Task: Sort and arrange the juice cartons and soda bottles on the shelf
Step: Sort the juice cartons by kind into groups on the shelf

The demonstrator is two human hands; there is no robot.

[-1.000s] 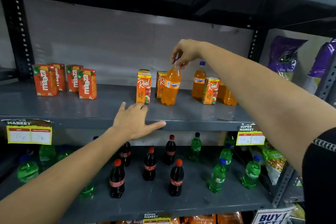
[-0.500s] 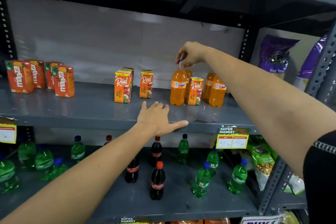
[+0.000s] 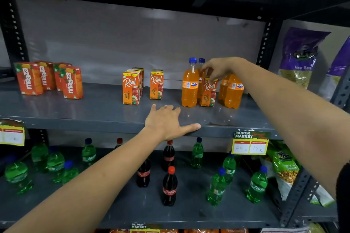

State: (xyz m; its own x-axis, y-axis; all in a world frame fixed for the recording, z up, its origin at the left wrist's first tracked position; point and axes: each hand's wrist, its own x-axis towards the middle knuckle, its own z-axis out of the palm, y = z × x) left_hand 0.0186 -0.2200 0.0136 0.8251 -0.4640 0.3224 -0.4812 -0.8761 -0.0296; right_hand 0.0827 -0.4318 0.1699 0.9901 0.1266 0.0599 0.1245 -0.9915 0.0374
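Fanta bottle [image 3: 190,85] stands just left of right hand [image 3: 219,68].

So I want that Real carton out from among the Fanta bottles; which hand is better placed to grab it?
The right hand: its fingers hover open just above the Real carton wedged between the Fanta bottles. The left hand lies flat on the shelf edge, farther away.

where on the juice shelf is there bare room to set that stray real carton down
Widest bare patch: between the Maaza cartons and the Real cartons. The front strip by the left hand is also bare. Crowded on the right, where the stray Real carton sits among Fanta bottles under the right hand.
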